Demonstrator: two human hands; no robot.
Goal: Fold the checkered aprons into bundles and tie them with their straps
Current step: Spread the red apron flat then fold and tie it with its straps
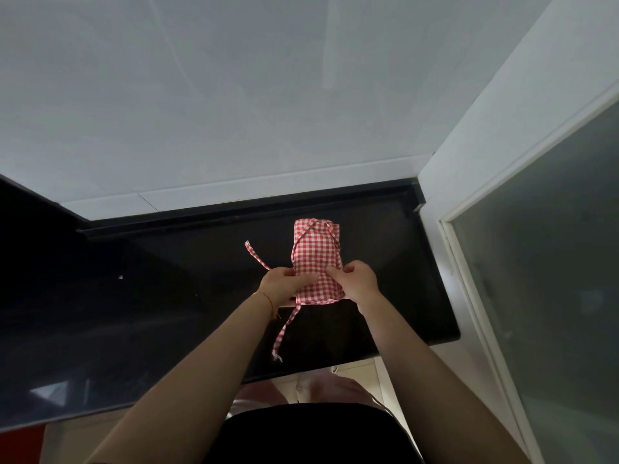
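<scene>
A red-and-white checkered apron (316,252) lies folded into a compact bundle on the black countertop (167,296). My left hand (283,286) grips its near left side, where a strap (255,255) runs out to the left. My right hand (356,279) pinches the fabric at the near right side. A second strap (284,333) hangs from under the bundle toward the counter's front edge. Another strap crosses over the bundle's far end.
A white tiled wall (268,95) rises behind the counter. A white-framed glass door (536,262) stands at the right, close to the counter's end. The counter's front edge runs just before my body, with floor below.
</scene>
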